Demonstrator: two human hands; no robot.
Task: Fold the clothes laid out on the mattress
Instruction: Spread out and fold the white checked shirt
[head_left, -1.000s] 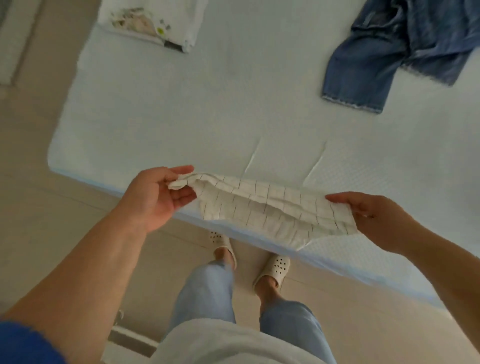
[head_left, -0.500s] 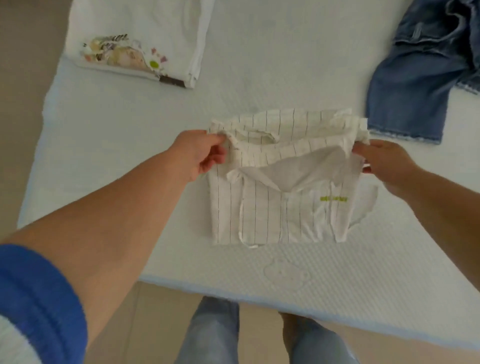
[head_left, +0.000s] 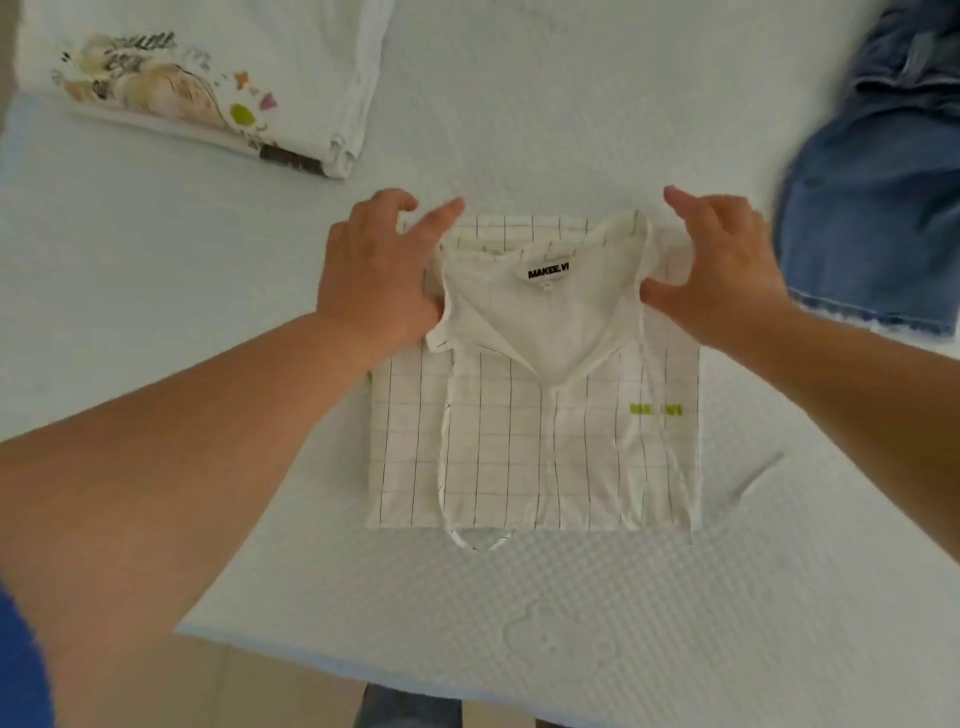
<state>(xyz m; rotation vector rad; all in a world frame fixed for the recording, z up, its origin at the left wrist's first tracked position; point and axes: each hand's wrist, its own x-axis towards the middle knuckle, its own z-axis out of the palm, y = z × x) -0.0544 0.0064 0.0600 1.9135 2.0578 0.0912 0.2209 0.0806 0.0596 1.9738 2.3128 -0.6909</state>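
Observation:
A white checked shirt (head_left: 535, 415) lies folded into a rectangle in the middle of the mattress (head_left: 571, 623), collar up with a black label showing. My left hand (head_left: 379, 270) sits on its top left corner, thumb at the collar tip and index finger stretched along the top edge. On the top right corner, my right hand (head_left: 722, 265) has its thumb pressed on the collar, with fabric bunched between thumb and fingers. Both hands still grip the shirt's upper corners.
A folded white T-shirt with a colourful print (head_left: 197, 88) lies at the far left of the mattress. Unfolded blue jeans (head_left: 872, 208) lie at the far right. The mattress's near edge runs below the shirt, with the floor (head_left: 249, 691) beyond it.
The shirt was held bunched in the air over the mattress edge. It has since been carried forward and laid flat on the mattress, and my hands have come down with it onto its top corners.

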